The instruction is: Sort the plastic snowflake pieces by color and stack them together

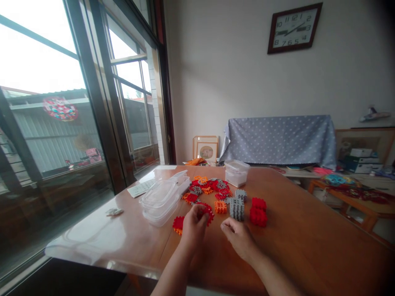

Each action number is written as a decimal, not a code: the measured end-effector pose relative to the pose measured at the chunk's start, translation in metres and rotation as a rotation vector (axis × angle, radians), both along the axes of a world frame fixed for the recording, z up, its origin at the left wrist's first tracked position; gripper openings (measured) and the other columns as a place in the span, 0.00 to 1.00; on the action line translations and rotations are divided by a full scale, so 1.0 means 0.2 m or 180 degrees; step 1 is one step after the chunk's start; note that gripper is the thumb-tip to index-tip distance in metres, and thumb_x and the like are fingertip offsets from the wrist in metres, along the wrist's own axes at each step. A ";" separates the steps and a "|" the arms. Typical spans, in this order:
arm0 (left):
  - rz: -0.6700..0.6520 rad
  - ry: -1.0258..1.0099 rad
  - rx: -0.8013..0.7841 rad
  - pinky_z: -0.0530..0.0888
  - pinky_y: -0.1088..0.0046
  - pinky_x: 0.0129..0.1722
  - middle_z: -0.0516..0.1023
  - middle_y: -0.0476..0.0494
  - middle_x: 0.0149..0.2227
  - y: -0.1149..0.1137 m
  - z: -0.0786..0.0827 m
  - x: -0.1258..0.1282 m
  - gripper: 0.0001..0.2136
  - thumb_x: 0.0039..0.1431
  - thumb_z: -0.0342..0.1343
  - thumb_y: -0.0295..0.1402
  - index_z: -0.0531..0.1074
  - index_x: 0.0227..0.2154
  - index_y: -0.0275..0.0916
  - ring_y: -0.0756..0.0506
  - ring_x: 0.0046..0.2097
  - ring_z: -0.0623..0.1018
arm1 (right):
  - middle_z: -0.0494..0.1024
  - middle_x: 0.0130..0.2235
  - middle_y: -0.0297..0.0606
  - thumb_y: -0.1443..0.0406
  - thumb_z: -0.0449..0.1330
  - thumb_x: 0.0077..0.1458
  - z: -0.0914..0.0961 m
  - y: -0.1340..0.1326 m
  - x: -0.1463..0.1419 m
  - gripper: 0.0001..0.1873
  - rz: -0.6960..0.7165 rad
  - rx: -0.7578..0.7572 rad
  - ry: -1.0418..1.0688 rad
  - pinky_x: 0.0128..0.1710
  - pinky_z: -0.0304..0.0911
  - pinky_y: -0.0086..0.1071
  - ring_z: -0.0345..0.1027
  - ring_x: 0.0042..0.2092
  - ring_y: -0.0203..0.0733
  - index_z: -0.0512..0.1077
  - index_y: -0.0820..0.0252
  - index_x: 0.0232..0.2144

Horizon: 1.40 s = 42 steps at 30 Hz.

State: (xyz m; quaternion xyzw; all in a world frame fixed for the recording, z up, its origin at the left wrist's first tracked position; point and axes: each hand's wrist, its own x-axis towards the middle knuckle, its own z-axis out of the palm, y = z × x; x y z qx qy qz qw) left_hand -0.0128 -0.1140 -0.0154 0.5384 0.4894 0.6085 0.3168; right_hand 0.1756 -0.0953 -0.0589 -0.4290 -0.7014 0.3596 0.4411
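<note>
My left hand is closed, its fingers curled over the edge of a red toothed plastic building piece. Another red toothed piece, with orange beneath it, lies just left of that hand. My right hand is pinched in front of a grey stack of interlocking pieces; whatever its fingertips may hold is hidden. An orange block of pieces sits between the hands, farther back. To the right are red stacked pieces. Loose red, orange and grey pieces form a pile behind.
Clear plastic containers and lids lie left of the pile. A lidded clear box stands at the back of the wooden table. Toward the left edge are a printed sheet and a small crumpled packet.
</note>
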 end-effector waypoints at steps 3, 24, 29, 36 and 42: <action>-0.0243 -0.1406 -0.0119 0.66 0.76 0.30 0.74 0.51 0.28 0.04 -0.03 0.13 0.15 0.46 0.70 0.37 0.70 0.33 0.40 0.50 0.28 0.71 | 0.69 0.24 0.29 0.47 0.55 0.61 0.00 0.01 0.00 0.20 0.0046 -0.0162 0.0280 0.28 0.57 0.30 0.61 0.27 0.38 0.73 0.57 0.34; -0.1080 -0.2200 -0.0738 0.70 0.76 0.31 0.72 0.53 0.25 0.05 -0.10 0.25 0.15 0.52 0.68 0.43 0.69 0.32 0.39 0.52 0.27 0.74 | 0.78 0.49 0.45 0.52 0.63 0.55 0.00 0.00 0.05 0.30 -0.0703 0.0375 0.0649 0.46 0.71 0.40 0.74 0.44 0.48 0.68 0.56 0.57; -0.1206 -0.2465 -0.0861 0.71 0.76 0.32 0.73 0.53 0.25 0.06 -0.10 0.24 0.17 0.50 0.70 0.41 0.70 0.32 0.38 0.51 0.28 0.76 | 0.77 0.50 0.45 0.53 0.66 0.53 -0.02 0.00 0.06 0.32 -0.0851 0.0477 0.0466 0.44 0.72 0.41 0.74 0.39 0.45 0.67 0.55 0.58; -0.1357 -0.2526 -0.1031 0.73 0.73 0.36 0.76 0.50 0.28 0.05 -0.09 0.23 0.18 0.47 0.72 0.40 0.70 0.34 0.39 0.48 0.33 0.80 | 0.80 0.40 0.43 0.52 0.64 0.55 0.03 -0.03 0.08 0.20 -0.1144 0.0608 0.0433 0.41 0.71 0.38 0.74 0.38 0.47 0.74 0.58 0.45; -0.1396 -0.2543 -0.1078 0.72 0.75 0.37 0.78 0.47 0.30 0.06 -0.09 0.24 0.17 0.48 0.72 0.39 0.71 0.34 0.38 0.50 0.33 0.78 | 0.81 0.34 0.41 0.49 0.64 0.56 0.04 -0.04 0.08 0.18 -0.0992 0.0541 0.0744 0.38 0.68 0.36 0.73 0.35 0.45 0.77 0.58 0.35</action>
